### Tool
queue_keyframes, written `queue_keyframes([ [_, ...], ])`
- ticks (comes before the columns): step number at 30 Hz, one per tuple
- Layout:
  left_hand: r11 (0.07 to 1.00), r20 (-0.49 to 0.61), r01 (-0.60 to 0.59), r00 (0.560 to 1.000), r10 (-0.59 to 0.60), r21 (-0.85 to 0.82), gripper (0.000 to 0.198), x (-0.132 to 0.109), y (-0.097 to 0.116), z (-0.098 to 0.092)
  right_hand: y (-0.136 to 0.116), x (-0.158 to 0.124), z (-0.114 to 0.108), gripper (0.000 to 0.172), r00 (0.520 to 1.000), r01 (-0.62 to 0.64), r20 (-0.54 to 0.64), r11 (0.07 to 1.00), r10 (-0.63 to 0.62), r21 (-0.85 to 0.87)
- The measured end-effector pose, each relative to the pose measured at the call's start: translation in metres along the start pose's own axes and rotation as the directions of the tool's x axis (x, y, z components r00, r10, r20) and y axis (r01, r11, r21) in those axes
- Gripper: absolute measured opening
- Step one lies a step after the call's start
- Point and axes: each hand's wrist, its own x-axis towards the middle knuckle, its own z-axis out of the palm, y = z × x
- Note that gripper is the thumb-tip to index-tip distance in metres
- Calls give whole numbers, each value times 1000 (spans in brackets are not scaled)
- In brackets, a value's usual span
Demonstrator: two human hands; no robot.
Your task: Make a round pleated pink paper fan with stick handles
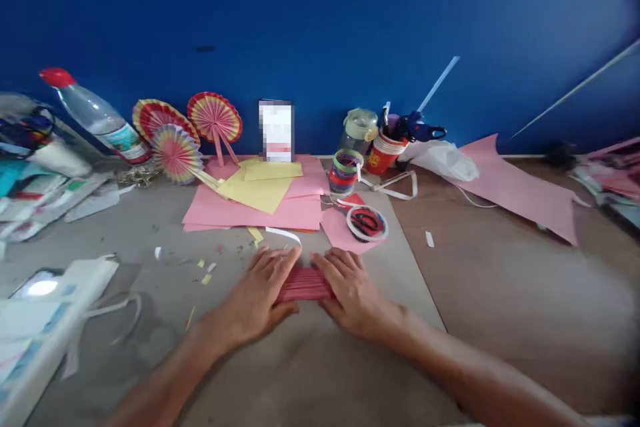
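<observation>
A strip of pink pleated paper [306, 283] lies on the grey table mat, its narrow folds running from side to side. My left hand [265, 290] grips its left end, thumb at the near edge and fingers at the far edge. At the right end, my right hand [350, 290] is closed round the folds in the same way. Both ends of the paper are hidden under the hands. Just beyond the fingers lie a curled white strip [284, 233] and a stack of pink sheets [250, 213] with yellow paper [263, 190] on top.
Finished paper fans [215, 119] lean at the back left beside a tilted bottle [107, 120]. A phone [277, 130] stands upright behind the stack. A jar of bands [345, 173], a roll of tape [367, 222] and a red cup of tools [385, 152] are right of centre.
</observation>
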Motion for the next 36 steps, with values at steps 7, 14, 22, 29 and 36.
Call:
queue_keyframes([
  [7,958,-135,43,987,-84,-283,40,2,13,-15,-1,5,-15,46,965,13,-258,976,44,217],
  [14,871,-163,-78,987,-3,-485,20,2,22,-34,-19,3,-42,35,908,206,-389,974,-155,92],
  [22,850,-112,-67,994,9,-522,30,1,24,-35,-41,7,-34,10,940,107,-325,994,-99,8],
  [29,838,-116,-69,993,7,-542,33,2,26,-35,-45,13,-34,10,944,74,-322,997,-74,-11],
  [36,786,-133,-55,991,-34,-615,39,2,23,-32,-45,15,-44,12,971,17,-240,992,14,126],
])
